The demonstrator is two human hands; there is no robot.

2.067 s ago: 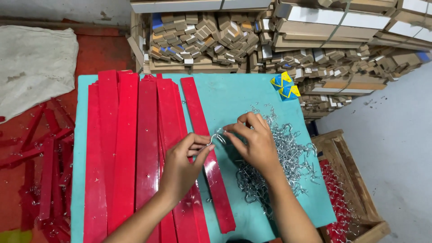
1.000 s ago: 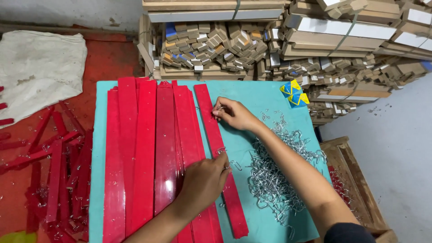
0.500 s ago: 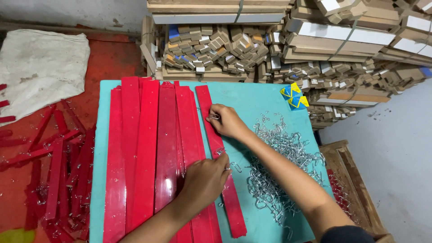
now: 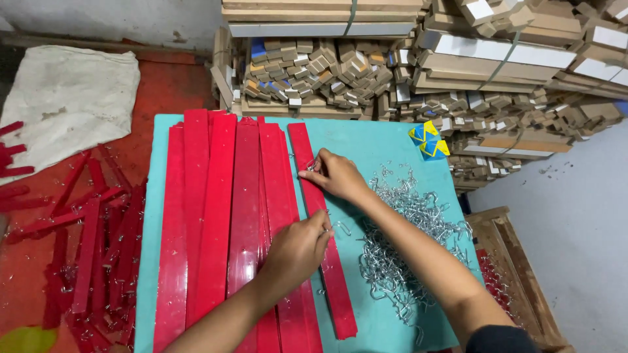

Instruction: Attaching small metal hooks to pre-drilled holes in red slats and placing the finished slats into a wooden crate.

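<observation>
1. Red flat strip [image 4: 324,242], long and glossy, lies rightmost on the teal tabletop [image 4: 386,147], apart from the other red strips [image 4: 216,216].
2. Right hand [image 4: 337,176] pinches a small silver wire hook [image 4: 310,167] at the strip's far end.
3. Left hand [image 4: 297,252] presses, fingers curled, on the strip's middle.
4. Loose silver wire hooks [image 4: 409,235] pile on the right.
5. Wooden crate [image 4: 517,274], far right, holds red pieces.

Table [image 4: 392,140]: about six long red strips [image 4: 216,209]; one heap of metal hooks [image 4: 405,242], too many to count; one blue-yellow packet [image 4: 428,140]. Two hands: left hand [image 4: 297,248], right hand [image 4: 337,175]; one white sack [image 4: 65,98] on floor.
</observation>
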